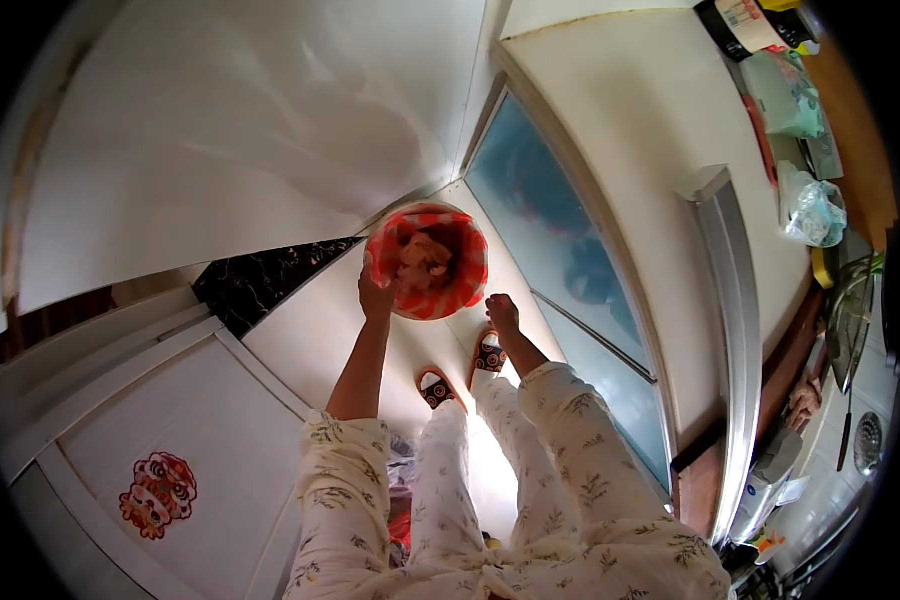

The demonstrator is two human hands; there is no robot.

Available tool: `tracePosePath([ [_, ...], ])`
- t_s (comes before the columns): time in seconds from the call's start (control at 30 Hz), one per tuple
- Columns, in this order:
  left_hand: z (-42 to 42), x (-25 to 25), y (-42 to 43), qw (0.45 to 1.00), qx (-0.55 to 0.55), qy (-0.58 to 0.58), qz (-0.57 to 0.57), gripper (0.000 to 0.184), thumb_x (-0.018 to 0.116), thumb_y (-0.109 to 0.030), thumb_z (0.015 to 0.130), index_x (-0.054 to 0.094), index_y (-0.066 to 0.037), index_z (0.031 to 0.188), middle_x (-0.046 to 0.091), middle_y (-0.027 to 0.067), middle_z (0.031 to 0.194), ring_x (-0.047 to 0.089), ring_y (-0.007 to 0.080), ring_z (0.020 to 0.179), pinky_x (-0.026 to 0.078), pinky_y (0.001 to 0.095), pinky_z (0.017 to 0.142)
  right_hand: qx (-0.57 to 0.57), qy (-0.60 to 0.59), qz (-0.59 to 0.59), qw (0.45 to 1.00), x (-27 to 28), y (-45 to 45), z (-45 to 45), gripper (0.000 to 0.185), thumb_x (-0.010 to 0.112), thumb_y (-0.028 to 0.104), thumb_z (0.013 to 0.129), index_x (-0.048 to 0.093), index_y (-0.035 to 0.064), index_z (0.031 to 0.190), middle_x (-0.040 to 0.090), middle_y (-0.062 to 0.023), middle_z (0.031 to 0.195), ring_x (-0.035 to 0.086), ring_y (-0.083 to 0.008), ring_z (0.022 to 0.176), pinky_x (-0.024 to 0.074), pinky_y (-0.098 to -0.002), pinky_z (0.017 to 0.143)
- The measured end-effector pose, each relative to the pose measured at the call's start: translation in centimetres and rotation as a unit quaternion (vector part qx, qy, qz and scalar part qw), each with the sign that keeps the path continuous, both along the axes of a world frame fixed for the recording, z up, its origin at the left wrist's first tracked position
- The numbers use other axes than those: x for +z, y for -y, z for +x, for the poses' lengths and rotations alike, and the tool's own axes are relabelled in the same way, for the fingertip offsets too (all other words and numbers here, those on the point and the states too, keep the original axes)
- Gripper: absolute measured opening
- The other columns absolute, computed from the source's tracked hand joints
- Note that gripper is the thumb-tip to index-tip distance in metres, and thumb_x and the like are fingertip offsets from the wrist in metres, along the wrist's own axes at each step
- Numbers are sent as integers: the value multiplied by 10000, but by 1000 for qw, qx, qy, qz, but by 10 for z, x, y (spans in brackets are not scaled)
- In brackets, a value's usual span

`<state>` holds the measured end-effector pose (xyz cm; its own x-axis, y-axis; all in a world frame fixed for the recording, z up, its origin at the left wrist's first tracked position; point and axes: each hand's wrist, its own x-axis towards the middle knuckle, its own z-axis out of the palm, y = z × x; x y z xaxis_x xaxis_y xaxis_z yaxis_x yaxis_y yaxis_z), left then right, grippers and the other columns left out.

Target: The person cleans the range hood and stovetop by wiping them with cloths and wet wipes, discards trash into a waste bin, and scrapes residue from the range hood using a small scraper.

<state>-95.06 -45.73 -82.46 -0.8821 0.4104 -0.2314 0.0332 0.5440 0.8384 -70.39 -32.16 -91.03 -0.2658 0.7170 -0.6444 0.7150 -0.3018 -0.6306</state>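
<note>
A round trash bin (427, 308) lined with a red-and-white checked plastic bag (478, 262) stands in the corner in front of me. Crumpled, pale orange-brown waste (424, 256) lies inside it. My left hand (375, 296) grips the bin's left side near the rim, with some of its fingers hidden. To the right of the bin, a little apart from it, is my right hand (503, 313). Its fingers are curled in, and nothing shows in them.
A fridge (560, 250) with a bluish glass-like door panel stands close on the right. White door panel (250, 130) ahead left; white cabinet (170, 440) with a red sticker lower left. Far right, a counter holds plastic bags (815, 210) and a strainer (850, 310). Slippered feet (488, 352) stand below.
</note>
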Motion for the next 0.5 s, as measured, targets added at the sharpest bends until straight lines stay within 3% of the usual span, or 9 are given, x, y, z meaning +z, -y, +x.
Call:
tracePosePath([
  [0.1, -4, -46, 2, 996, 34, 27, 73, 539, 748, -163, 596, 543, -21, 1074, 595, 128, 1038, 591, 257, 935, 471, 342, 816, -156, -17, -188, 969, 23, -9, -28, 396, 584, 388, 828, 538, 111, 1107, 608, -55, 942, 591, -205, 786, 490, -379, 656],
  [0.13, -4, -49, 3, 999, 40, 22, 26, 515, 743, -176, 610, 552, -23, 1063, 602, 128, 1019, 595, 252, 927, 474, 338, 803, -178, -13, -218, 960, 20, -10, -30, 395, 541, 406, 859, 499, 136, 1144, 567, -22, 974, 564, -182, 757, 471, -370, 648],
  [0.23, -6, -52, 7, 991, 13, 25, -129, 435, 721, -218, 658, 582, -29, 1024, 622, 125, 947, 608, 239, 897, 482, 329, 766, -259, -81, -332, 903, 9, -14, -32, 370, 532, 395, 868, 496, 135, 1129, 557, -32, 1023, 560, -171, 768, 459, -337, 651],
  [0.3, -10, -51, 11, 966, -60, 56, -247, 377, 698, -251, 695, 604, -34, 988, 634, 120, 875, 617, 229, 866, 485, 325, 742, -244, -90, -305, 916, 6, -15, -31, 264, 562, 315, 863, 542, 129, 1049, 579, -14, 952, 551, -153, 795, 435, -335, 686],
  [0.37, -8, -50, 9, 973, -47, 52, -219, 314, 671, -264, 725, 615, -32, 929, 630, 115, 810, 616, 227, 813, 482, 330, 726, -203, -92, -266, 938, 11, -16, -27, 226, 583, 251, 853, 552, 110, 1027, 581, -17, 920, 542, -171, 858, 414, -379, 753],
  [0.4, -5, -50, 9, 977, -40, 51, -204, 290, 658, -271, 740, 620, -32, 900, 628, 113, 777, 615, 226, 786, 480, 332, 718, -198, -109, -267, 937, 12, -17, -23, 164, 615, 210, 824, 576, 120, 955, 583, 6, 865, 546, -149, 805, 413, -357, 734],
  [0.5, 1, -50, 11, 987, 7, 101, -129, 212, 646, -215, 756, 618, -22, 840, 619, 88, 754, 588, 197, 714, 466, 316, 681, -216, -58, -254, 941, 11, -21, -25, 204, 605, 288, 829, 585, 143, 971, 589, 31, 869, 543, -117, 778, 426, -326, 663],
])
